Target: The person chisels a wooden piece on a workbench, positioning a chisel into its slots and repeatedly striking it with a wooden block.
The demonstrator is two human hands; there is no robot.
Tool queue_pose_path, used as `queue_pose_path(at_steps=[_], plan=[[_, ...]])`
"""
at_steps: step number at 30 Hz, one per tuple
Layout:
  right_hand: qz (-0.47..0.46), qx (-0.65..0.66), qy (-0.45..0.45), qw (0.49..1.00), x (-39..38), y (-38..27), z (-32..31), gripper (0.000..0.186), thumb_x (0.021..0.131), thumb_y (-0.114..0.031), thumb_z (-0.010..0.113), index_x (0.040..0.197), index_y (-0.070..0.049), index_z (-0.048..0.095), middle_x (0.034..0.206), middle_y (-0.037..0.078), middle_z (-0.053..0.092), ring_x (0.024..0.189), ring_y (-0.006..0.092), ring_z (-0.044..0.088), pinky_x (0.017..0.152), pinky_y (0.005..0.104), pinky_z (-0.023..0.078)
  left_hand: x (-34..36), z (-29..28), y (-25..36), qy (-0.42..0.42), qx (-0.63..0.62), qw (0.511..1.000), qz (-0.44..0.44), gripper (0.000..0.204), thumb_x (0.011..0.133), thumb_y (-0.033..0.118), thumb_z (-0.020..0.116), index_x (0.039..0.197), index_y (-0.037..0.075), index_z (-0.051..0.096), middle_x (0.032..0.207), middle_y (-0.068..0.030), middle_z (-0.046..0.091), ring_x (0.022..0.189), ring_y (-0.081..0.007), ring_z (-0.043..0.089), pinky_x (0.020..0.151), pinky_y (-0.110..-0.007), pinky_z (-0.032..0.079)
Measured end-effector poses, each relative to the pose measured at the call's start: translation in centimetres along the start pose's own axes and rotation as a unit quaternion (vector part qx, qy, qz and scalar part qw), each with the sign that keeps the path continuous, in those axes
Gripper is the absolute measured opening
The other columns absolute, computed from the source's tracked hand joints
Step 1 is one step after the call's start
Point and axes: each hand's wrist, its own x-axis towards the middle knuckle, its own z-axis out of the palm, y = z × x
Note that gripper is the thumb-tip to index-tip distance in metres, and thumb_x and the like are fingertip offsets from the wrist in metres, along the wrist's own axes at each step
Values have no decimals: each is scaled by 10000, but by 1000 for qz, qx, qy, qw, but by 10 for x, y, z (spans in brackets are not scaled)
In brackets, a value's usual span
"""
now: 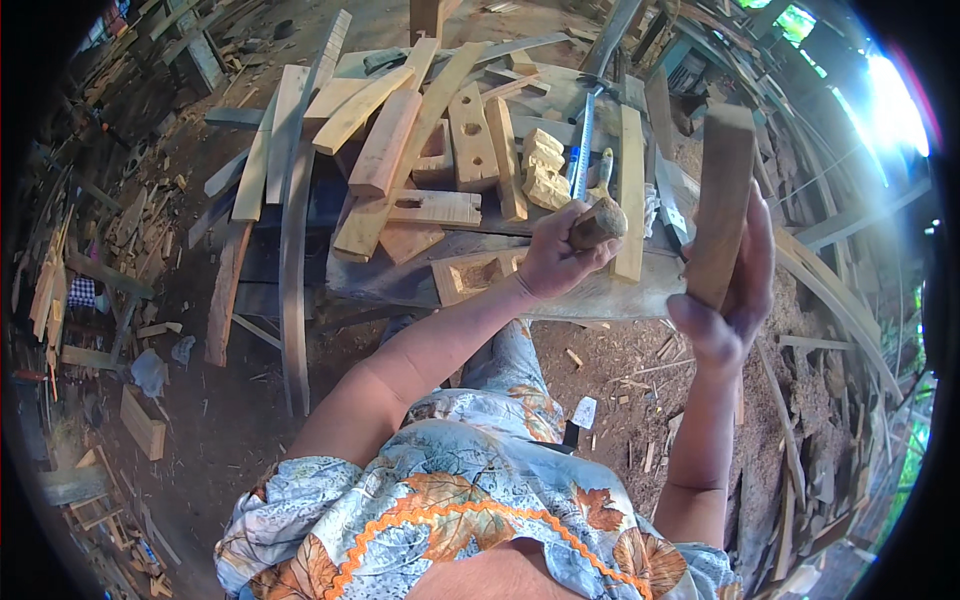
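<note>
My left hand (568, 255) is closed around a round wooden handle (598, 224), its blunt, worn end toward me; whatever lies at its other end is hidden. Raised to the right, my right hand (738, 290) grips a long, thick brown wooden block (722, 205), standing nearly upright with my fingers behind it and thumb at its lower end. Below my left hand lies a piece of wood with carved recesses (470, 277). Just past that hand are a notched, carved block (545, 170), a steel ruler (584, 145) and a blue pen (573, 165).
The worktable (640, 285) bears several planks and blocks, including a block with round holes (470, 135). A long thin strip (296, 230) overhangs its left side. Scrap wood (143, 425) and shavings litter the dirt floor. Boards (835, 290) lean at the right.
</note>
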Motion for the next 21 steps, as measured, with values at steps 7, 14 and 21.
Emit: queue_pose_path(at_steps=[7, 14, 21], plan=[[63, -78, -32, 994, -11, 5, -5, 982, 517, -214, 758, 1403, 23, 408, 1198, 174, 541, 1033, 264, 589, 887, 358, 472, -2, -1, -2, -14, -4, 1000, -7, 221, 779, 95, 729, 931, 34, 581, 800, -19, 612, 722, -53, 538, 644, -255, 468], [147, -5, -45, 988, -34, 29, 1, 973, 531, -200, 765, 1414, -22, 396, 1256, 162, 506, 1170, 290, 517, 995, 377, 402, -6, -2, 8, -57, 41, 997, -18, 221, 795, 92, 731, 948, 32, 583, 746, 15, 589, 683, -36, 530, 609, -230, 451], [217, -5, 69, 974, -63, 29, -26, 1003, 486, -196, 777, 1399, -4, 408, 1212, 147, 552, 1125, 258, 555, 993, 363, 427, 17, -35, 14, 145, 73, 986, -41, 241, 811, 146, 762, 833, 56, 540, 634, 40, 544, 516, -24, 489, 473, -201, 407]])
